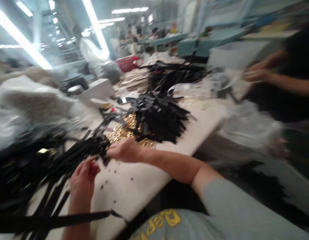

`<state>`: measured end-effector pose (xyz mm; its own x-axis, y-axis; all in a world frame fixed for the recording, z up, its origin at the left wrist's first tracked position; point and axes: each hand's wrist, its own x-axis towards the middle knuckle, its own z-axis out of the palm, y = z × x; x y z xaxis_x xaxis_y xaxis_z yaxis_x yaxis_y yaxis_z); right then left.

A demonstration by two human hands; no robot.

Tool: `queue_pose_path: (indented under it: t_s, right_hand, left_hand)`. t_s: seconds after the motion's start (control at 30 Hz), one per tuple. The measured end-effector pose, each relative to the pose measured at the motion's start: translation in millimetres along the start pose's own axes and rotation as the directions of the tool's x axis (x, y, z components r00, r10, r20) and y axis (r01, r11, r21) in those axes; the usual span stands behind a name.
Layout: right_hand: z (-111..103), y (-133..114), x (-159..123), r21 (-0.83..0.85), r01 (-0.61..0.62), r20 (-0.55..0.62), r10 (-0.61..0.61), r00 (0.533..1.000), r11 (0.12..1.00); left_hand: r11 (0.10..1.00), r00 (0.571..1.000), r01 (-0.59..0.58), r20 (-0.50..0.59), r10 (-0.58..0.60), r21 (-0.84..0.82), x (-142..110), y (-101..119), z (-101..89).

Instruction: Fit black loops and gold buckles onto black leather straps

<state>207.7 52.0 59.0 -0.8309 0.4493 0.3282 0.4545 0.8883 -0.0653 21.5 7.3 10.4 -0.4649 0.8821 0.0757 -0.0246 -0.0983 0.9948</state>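
Note:
My left hand [85, 173] is raised over the pale table [149, 176], its fingers curled together. What it holds, if anything, is too blurred to make out. Just to its right, my right hand [126, 150] has its fingers pressed together, and anything between them is hidden. Its fingertips are near a pile of small black pieces [98, 146], beside a heap of shiny gold-coloured metal pieces [123, 130]. Behind that heap lies a bundle of black strips [161, 116]. A long black strap [57, 220] crosses in front of my left forearm.
Several small dark bits [115, 201] lie scattered near the table edge. More black strips [62, 160] and a clear plastic bag [32, 103] fill the left side. A white box [97, 91] stands behind. At right, another person's hands [259, 71] handle plastic wrapping.

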Motion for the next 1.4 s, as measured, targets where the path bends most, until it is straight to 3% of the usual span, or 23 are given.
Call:
queue_pose_path:
  t_s: [0.07,0.13,0.2,0.3,0.43,0.5,0.57,0.63,0.7,0.93,1.07,1.17,1.4]
  right_hand:
    - [5.0,11.9,4.6,-0.009,-0.048,-0.032,0.048,0.998,0.999]
    - [14.7,23.1,11.6,-0.009,-0.062,-0.043,0.062,0.997,0.998]
    - [21.1,27.7,14.5,-0.008,-0.072,-0.023,0.072,0.997,0.997]
    - [23.3,26.9,13.2,-0.012,-0.092,0.03,0.092,0.995,0.996]
    - [28.9,29.3,14.3,-0.018,-0.128,0.099,0.13,0.987,0.992]
    - [33.1,31.9,15.7,-0.022,-0.145,0.123,0.147,0.981,0.989]
    - [36.1,33.7,16.7,-0.018,-0.148,0.137,0.149,0.979,0.989]
    - [37.6,34.9,17.2,-0.008,-0.147,0.147,0.146,0.978,0.989]
    - [38.5,36.7,17.2,-0.001,-0.161,0.152,0.159,0.975,0.987]
    - [40.0,46.9,16.4,0.001,-0.186,0.081,0.185,0.979,0.983]
    - [39.3,48.3,16.5,0.002,-0.185,0.083,0.184,0.979,0.983]
    - [39.5,48.4,16.9,0.005,-0.192,0.083,0.191,0.978,0.981]
    - [39.1,48.9,16.2,0.033,-0.2,0.114,0.195,0.974,0.979]
  left_hand:
    - [0.99,0.976,0.065,-0.197,-0.089,-0.129,-7.3,9.5,-40.9]
    - [0.986,0.946,0.008,-0.319,-0.061,-0.165,-4.7,17.9,-72.0]
    - [0.994,0.926,-0.04,-0.377,-0.003,-0.106,-0.8,24.8,-95.5]
    - [0.997,0.925,-0.037,-0.376,0.057,0.06,0.0,29.9,-118.5]
    - [0.931,0.986,0.027,-0.165,0.036,0.364,-2.5,24.7,-131.6]
    - [0.829,0.999,-0.023,-0.025,0.045,0.559,-2.8,20.8,-130.4]
    - [0.664,0.991,-0.135,0.105,0.085,0.735,-0.6,18.6,-125.2]
    - [0.5,0.968,-0.249,0.226,0.107,0.83,5.1,18.6,-118.1]
    - [0.4,0.944,-0.329,0.31,0.113,0.855,14.7,20.1,-111.2]
    - [0.181,0.918,-0.396,0.383,0.103,0.9,69.7,28.1,-91.6]
    - [0.029,0.92,-0.392,0.391,0.039,0.919,99.8,28.1,-78.1]
    - [-0.005,0.922,-0.386,0.386,0.006,0.923,117.0,27.1,-67.9]
    - [0.104,0.895,-0.444,0.445,0.011,0.89,149.6,22.5,-30.8]
